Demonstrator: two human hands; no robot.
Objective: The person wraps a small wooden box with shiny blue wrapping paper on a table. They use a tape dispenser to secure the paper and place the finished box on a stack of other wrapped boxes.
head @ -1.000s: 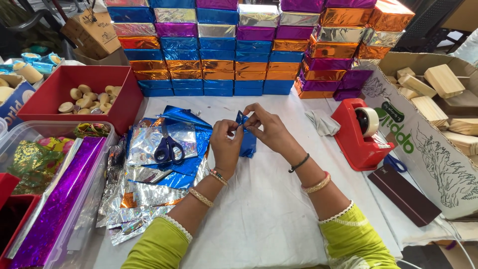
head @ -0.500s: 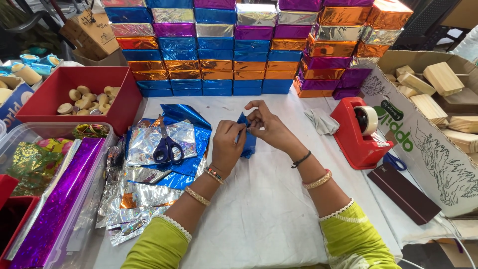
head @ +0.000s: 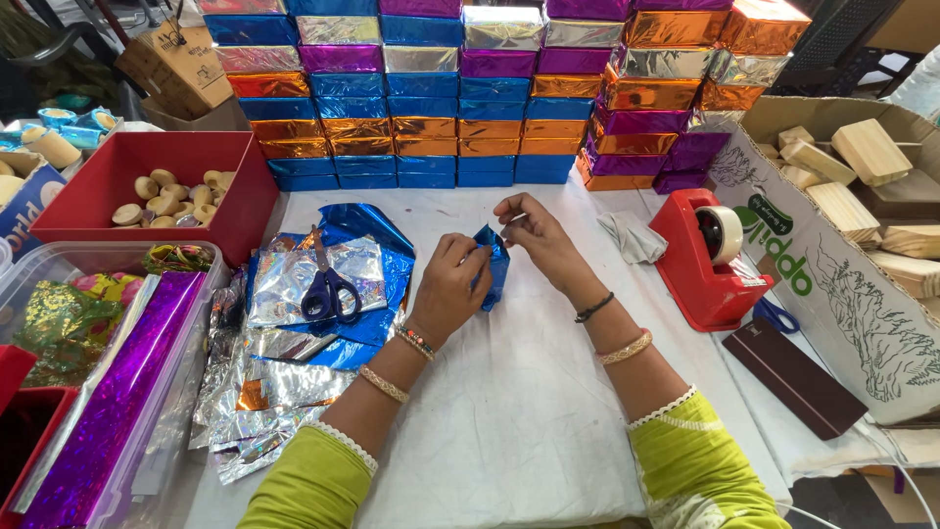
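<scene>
Left grip (head: 448, 291): closed round blue foil box (head: 493, 264).
Right grip (head: 529, 227): fingertips pinched at box top.
Nearby: scissors (head: 327, 284), tape dispenser (head: 703, 257).

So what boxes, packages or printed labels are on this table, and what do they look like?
Foil-wrapped boxes: stacked wall at the back; blue, orange, purple, silver.
Cardboard carton: right side, white printed wall, wooden blocks inside.
Brown cardboard box: back left, tilted.
Small blue foil package: centre, held by left hand and right hand.
</scene>
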